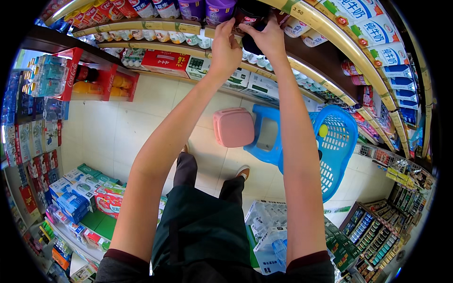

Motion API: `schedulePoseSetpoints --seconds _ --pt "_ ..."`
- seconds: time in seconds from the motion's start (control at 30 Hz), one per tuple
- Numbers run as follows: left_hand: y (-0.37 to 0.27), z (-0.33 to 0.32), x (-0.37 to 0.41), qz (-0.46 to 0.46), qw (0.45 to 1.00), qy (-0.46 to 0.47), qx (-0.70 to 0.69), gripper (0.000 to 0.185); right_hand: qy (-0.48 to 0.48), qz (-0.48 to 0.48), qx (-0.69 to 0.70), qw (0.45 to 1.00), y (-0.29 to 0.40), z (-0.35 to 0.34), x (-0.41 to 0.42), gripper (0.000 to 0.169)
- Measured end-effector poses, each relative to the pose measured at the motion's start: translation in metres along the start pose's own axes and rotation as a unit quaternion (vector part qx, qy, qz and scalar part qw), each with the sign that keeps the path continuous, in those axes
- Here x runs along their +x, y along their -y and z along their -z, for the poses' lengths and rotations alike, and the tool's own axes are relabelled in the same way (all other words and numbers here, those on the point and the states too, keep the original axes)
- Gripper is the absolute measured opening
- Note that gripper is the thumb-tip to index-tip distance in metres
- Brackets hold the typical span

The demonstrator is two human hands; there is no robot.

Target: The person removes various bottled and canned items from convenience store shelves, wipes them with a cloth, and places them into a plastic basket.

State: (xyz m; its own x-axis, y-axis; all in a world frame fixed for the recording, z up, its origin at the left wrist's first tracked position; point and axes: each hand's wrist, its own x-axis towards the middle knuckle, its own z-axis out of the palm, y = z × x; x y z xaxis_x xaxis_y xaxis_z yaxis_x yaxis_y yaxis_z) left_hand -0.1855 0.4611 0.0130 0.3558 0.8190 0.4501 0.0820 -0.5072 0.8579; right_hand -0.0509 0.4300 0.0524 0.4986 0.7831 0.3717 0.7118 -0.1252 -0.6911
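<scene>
Both my arms stretch forward to a shelf of packaged drinks and foods. My right hand (pixel 267 40) has its thumb against the front of a dark tub (pixel 249 18) and its fingers along the right side. Beside it, my left hand (pixel 226 51) has its fingertips raised at the shelf edge, between the dark tub and a purple tub (pixel 220 12). Whether those fingertips press on either tub is unclear. Another purple tub (pixel 191 10) stands further left. Below the dark tub, a dark blue thing (pixel 252 46) shows between my hands; its kind cannot be told.
On the tiled floor ahead stand a pink stool-like box (pixel 234 127) and a blue plastic basket (pixel 334 152) with a blue frame (pixel 263 136). Milk cartons (pixel 375 30) line the upper right shelf. A red drinks rack (pixel 102 79) stands left; stacked boxes (pixel 76 198) are at lower left.
</scene>
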Motion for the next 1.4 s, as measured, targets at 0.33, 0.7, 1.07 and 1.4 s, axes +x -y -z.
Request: schedulePoseSetpoints --seconds 0.33,0.7,1.07,1.4 --pt "-0.060 -0.032 -0.055 0.062 0.997 -0.019 -0.038 0.055 -0.185 0.012 0.067 0.980 -0.010 0.031 -0.045 0.058" --pt "-0.191 -0.227 -0.244 0.065 0.939 0.310 -0.136 0.032 -0.098 -0.223 -0.148 0.959 -0.182 0.310 -0.311 0.040" --pt "-0.152 -0.346 -0.373 -0.057 0.819 0.502 0.271 0.068 0.142 -0.379 -0.147 0.903 -0.309 0.285 -0.438 0.088" --pt "-0.137 -0.345 -0.357 -0.090 0.881 0.443 0.140 0.062 0.096 -0.334 -0.077 0.935 -0.303 0.301 -0.430 0.076"
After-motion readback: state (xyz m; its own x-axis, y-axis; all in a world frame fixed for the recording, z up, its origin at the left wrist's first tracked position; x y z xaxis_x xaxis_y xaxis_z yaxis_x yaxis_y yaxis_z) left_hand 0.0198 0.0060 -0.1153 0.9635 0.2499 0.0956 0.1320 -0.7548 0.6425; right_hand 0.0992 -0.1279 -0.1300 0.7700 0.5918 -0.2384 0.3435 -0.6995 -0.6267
